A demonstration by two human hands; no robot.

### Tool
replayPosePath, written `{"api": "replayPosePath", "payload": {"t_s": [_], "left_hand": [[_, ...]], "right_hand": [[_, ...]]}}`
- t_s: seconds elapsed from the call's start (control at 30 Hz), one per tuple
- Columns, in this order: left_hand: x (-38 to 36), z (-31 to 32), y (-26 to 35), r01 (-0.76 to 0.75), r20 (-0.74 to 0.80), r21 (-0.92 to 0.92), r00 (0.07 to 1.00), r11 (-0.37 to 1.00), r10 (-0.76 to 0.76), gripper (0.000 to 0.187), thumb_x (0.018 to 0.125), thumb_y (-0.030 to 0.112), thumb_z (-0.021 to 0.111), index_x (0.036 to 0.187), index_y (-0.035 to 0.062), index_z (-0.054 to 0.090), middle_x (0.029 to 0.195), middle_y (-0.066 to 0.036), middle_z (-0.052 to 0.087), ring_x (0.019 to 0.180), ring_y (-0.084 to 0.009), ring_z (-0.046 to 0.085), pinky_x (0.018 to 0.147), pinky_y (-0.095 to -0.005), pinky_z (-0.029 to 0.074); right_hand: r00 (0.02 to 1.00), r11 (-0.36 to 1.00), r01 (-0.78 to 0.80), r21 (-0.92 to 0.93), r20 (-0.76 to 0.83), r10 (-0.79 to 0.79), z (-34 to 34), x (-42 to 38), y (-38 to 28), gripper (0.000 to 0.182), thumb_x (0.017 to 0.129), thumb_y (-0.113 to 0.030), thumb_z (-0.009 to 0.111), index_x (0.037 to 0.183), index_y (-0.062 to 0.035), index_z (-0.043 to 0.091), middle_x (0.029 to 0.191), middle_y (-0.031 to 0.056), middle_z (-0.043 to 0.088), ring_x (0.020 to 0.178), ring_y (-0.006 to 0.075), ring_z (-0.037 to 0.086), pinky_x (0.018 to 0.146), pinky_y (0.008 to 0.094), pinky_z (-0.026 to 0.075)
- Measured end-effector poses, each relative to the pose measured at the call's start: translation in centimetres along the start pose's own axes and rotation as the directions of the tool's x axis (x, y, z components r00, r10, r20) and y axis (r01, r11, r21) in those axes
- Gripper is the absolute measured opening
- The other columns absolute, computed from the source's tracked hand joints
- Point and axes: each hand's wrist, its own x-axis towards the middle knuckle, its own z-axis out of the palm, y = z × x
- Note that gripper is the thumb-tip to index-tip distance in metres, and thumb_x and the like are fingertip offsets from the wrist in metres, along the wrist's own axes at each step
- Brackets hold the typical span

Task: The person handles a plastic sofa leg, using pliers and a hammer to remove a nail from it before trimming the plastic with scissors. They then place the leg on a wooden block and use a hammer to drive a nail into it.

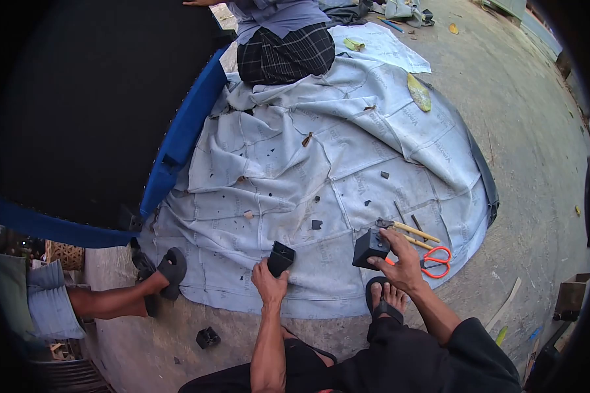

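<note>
My left hand (269, 281) grips a black square plastic furniture leg (281, 259), its hollow, ribbed end facing up. In my right hand (400, 259) is a second black furniture leg (370, 249), held by thumb and fingers over the pale sheet (295, 196). Just beyond that hand lie orange-handled scissors (439, 264), partly behind my fingers. Beside them is a hammer (406, 228) with a wooden handle and a dark head. Another similar black piece (208, 337) rests on the concrete at lower left.
A large blue upholstered piece (190, 124) with a black underside stands on the left. One person in checked cloth (287, 54) sits at the sheet's far edge; another person's sandalled foot (172, 272) is at left. Dark scraps and dry leaves dot the sheet.
</note>
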Motion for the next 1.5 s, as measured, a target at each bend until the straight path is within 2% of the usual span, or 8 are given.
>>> {"api": "replayPosePath", "payload": {"t_s": [0.1, 0.27, 0.43, 0.7, 1.1, 1.4, 1.47, 1.5], "left_hand": [[0.9, -2.4, 6.1, -0.146, -0.023, -0.178, 0.989, 0.973, 0.145, 0.07, 0.069, 0.015, 0.081, 0.133, 0.0018, 0.056, 0.126, -0.022, 0.046, 0.111, -0.0404, 0.054, 0.098, -0.0483, 0.047], [0.4, 0.5, 14.3, -0.443, 0.382, -0.044, 0.821, 0.895, 0.425, 0.064, 0.069, 0.012, 0.083, 0.127, 0.0016, 0.058, 0.116, -0.02, 0.05, 0.111, -0.038, 0.051, 0.099, -0.044, 0.045], [-1.1, 5.1, 12.9, -0.353, 0.323, -0.215, 0.854, 0.911, 0.407, 0.073, 0.068, 0.013, 0.086, 0.131, -0.0004, 0.053, 0.123, -0.02, 0.052, 0.119, -0.0409, 0.047, 0.105, -0.0476, 0.041], [-1.7, 0.4, 10.0, -0.16, 0.348, -0.369, 0.889, 0.915, 0.296, 0.112, 0.066, 0.015, 0.09, 0.158, 0.0124, 0.027, 0.147, -0.02, 0.04, 0.136, -0.0434, 0.037, 0.115, -0.0482, 0.034], [-2.0, 1.4, 9.7, -0.053, 0.384, -0.573, 0.864, 0.818, 0.325, 0.095, 0.069, 0.012, 0.09, 0.149, 0.0089, 0.039, 0.143, -0.018, 0.049, 0.136, -0.0382, 0.046, 0.112, -0.0464, 0.041], [-3.1, 1.3, 10.0, 0.081, 0.411, -0.609, 0.883, 0.789, 0.226, 0.083, 0.07, 0.013, 0.092, 0.14, 0.0098, 0.048, 0.131, -0.014, 0.06, 0.119, -0.0265, 0.062, 0.098, -0.0392, 0.054], [-3.1, 1.5, 10.2, 0.086, 0.402, -0.595, 0.893, 0.799, 0.203, 0.083, 0.071, 0.011, 0.093, 0.14, 0.0103, 0.047, 0.129, -0.014, 0.062, 0.117, -0.024, 0.063, 0.098, -0.0375, 0.054], [-3.0, 1.8, 10.3, 0.09, 0.372, -0.652, 0.903, 0.753, 0.214, 0.084, 0.07, 0.013, 0.093, 0.14, 0.0094, 0.047, 0.128, -0.013, 0.062, 0.118, -0.0242, 0.063, 0.099, -0.0381, 0.053]], "right_hand": [[0.997, 0.997, -0.071, 0.037, -0.011, 0.072, -0.5, 0.3, -0.8, 0.068, 0.073, -0.018, 0.089, 0.133, -0.0045, 0.059, 0.125, 0.0185, 0.063, 0.112, 0.0335, 0.065, 0.095, 0.0393, 0.053], [0.991, 0.988, -0.131, 0.083, -0.025, 0.133, -0.1, 1.0, -1.4, 0.068, 0.072, -0.017, 0.09, 0.131, -0.0019, 0.059, 0.122, 0.0177, 0.064, 0.111, 0.0312, 0.065, 0.09, 0.0376, 0.054], [1.0, 0.999, -0.015, 0.034, -0.007, 0.015, 0.2, 1.0, -0.8, 0.073, 0.073, -0.014, 0.09, 0.137, -0.0073, 0.056, 0.133, 0.0137, 0.059, 0.118, 0.024, 0.062, 0.086, 0.0367, 0.058], [0.978, 0.991, 0.128, 0.044, 0.162, -0.133, 3.6, -0.1, -0.9, 0.071, 0.073, -0.016, 0.089, 0.136, -0.0086, 0.058, 0.129, 0.0184, 0.059, 0.116, 0.0358, 0.061, 0.096, 0.041, 0.053], [0.825, 0.928, 0.364, 0.084, 0.434, -0.363, 8.1, 0.3, 0.8, 0.071, 0.078, -0.014, 0.081, 0.143, -0.0153, 0.052, 0.137, 0.0185, 0.053, 0.123, 0.0386, 0.055, 0.1, 0.0446, 0.051], [0.937, 0.99, 0.114, 0.088, 0.321, -0.137, 4.2, 0.4, 0.5, 0.066, 0.087, -0.02, 0.077, 0.144, -0.0077, 0.048, 0.139, 0.0201, 0.054, 0.125, 0.0381, 0.056, 0.099, 0.0433, 0.051], [0.95, 0.963, -0.255, 0.087, 0.207, 0.232, 3.1, -0.4, 3.1, 0.061, 0.088, -0.017, 0.076, 0.142, -0.0037, 0.05, 0.134, 0.0209, 0.058, 0.121, 0.0377, 0.059, 0.1, 0.0428, 0.05], [0.966, 0.974, -0.225, -0.014, 0.126, 0.225, 2.3, -0.8, 4.4, 0.058, 0.088, -0.015, 0.074, 0.14, -0.003, 0.052, 0.131, 0.0211, 0.06, 0.119, 0.0379, 0.061, 0.099, 0.0437, 0.049]]}}
